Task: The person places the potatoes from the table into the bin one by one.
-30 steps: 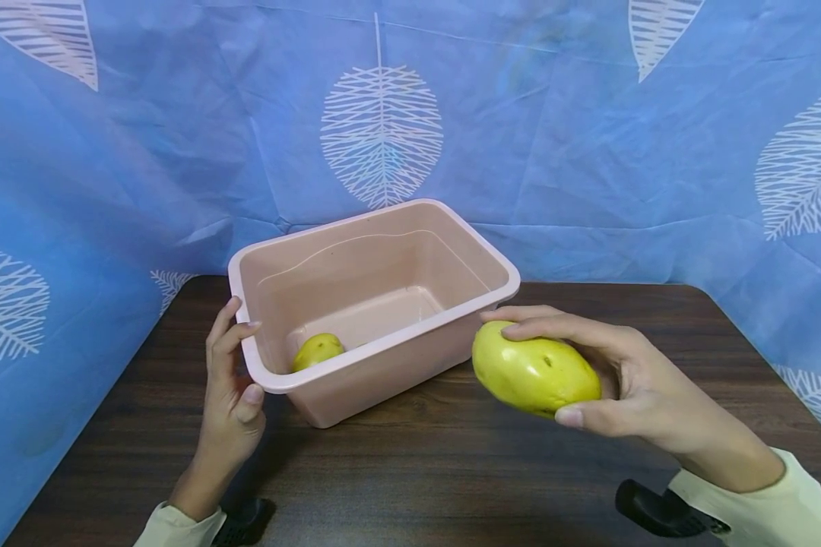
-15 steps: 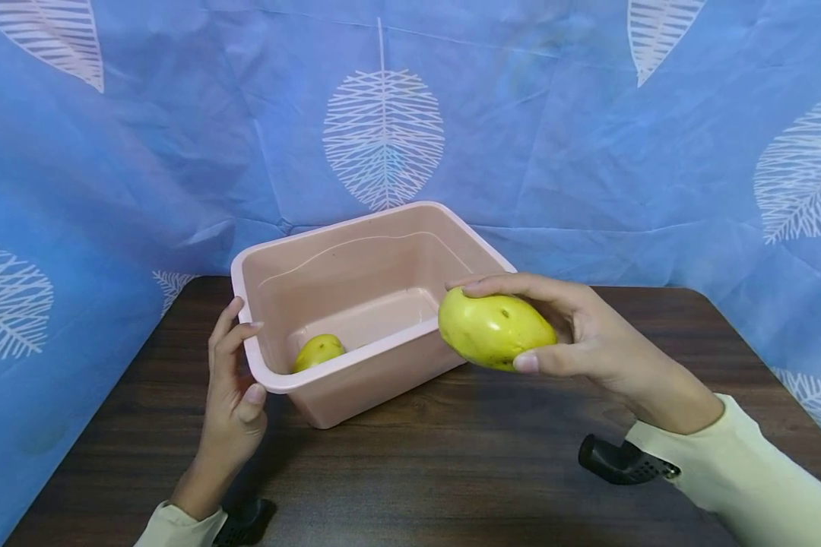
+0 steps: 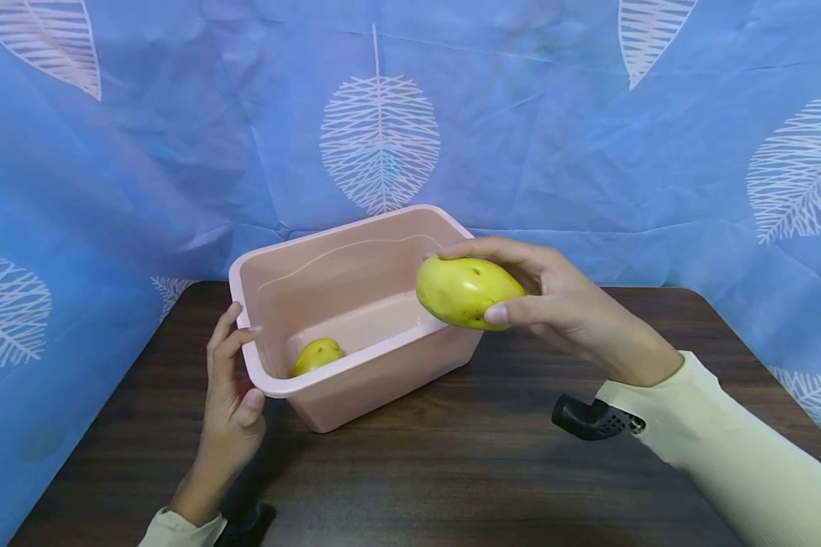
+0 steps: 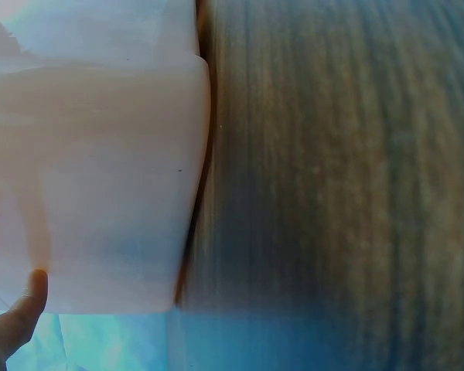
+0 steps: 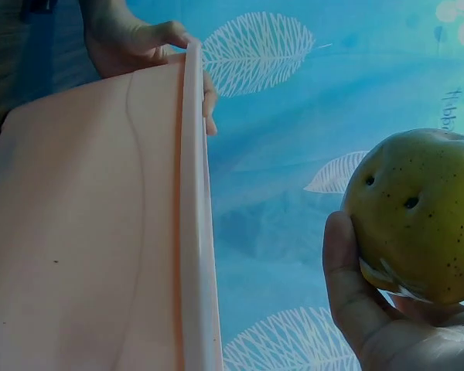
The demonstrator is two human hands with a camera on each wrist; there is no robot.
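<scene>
A pink plastic tub (image 3: 376, 353) stands at an angle near the back of the table. Its left rim is held by my left hand (image 3: 229, 403), fingertips over the edge and thumb against the outer corner. One yellow potato (image 3: 318, 355) lies inside at the tub's left end, partly hidden by the near rim. My right hand (image 3: 564, 308) grips a second yellow potato (image 3: 465, 292) over the tub's right front rim, thumb on the near side. Dark pits and specks mark that potato (image 5: 425, 216) in the right wrist view. The left wrist view shows the tub's outer wall (image 4: 108, 193).
The dark wood-grain table (image 3: 410, 471) extends in front of the tub and to its right. A blue cloth with white leaf prints (image 3: 379, 144) hangs behind and at both sides. A black device (image 3: 595, 418) sits under the right sleeve.
My right hand has carried its potato leftward and up, from right of the tub to over its right front rim. The left hand and the potato inside stay in place.
</scene>
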